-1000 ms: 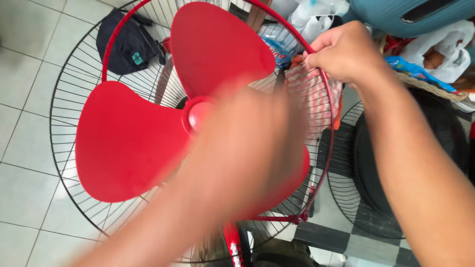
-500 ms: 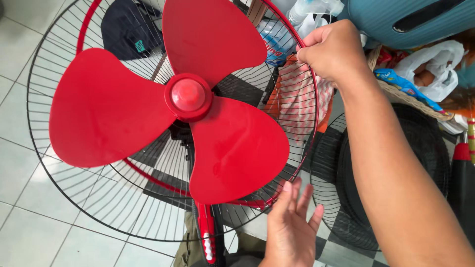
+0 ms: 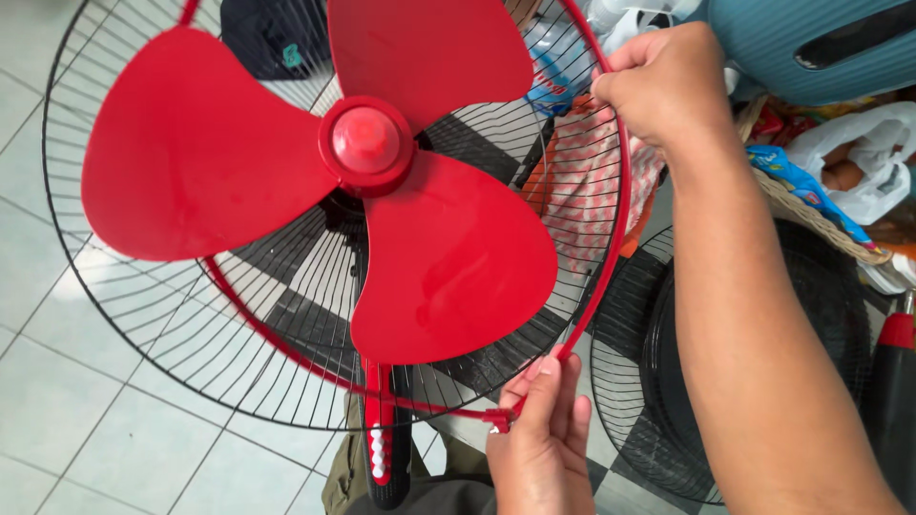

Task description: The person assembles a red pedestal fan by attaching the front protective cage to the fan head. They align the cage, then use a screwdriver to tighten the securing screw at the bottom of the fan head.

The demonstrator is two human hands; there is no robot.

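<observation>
A red three-bladed fan (image 3: 382, 172) with a round red hub sits inside a black wire guard (image 3: 124, 315). A thin red rim ring (image 3: 620, 210) runs around the guard's edge. My right hand (image 3: 663, 86) pinches that ring at the upper right. Near the ring's lower clasp, my left hand (image 3: 544, 439) grips the red ring with its fingers closed. The fan's red and black stand with white buttons (image 3: 382, 458) drops below the blades.
A second black wire guard (image 3: 668, 381) lies on the checkered floor at right. A woven basket with plastic bags (image 3: 849, 162) and a teal bag (image 3: 811, 48) crowd the upper right. A dark cap (image 3: 272, 38) lies on the pale tiles behind the fan.
My left hand has swept off the fan's front down to the lower right and closed on the red ring by its clasp. The right hand stays on the upper ring.
</observation>
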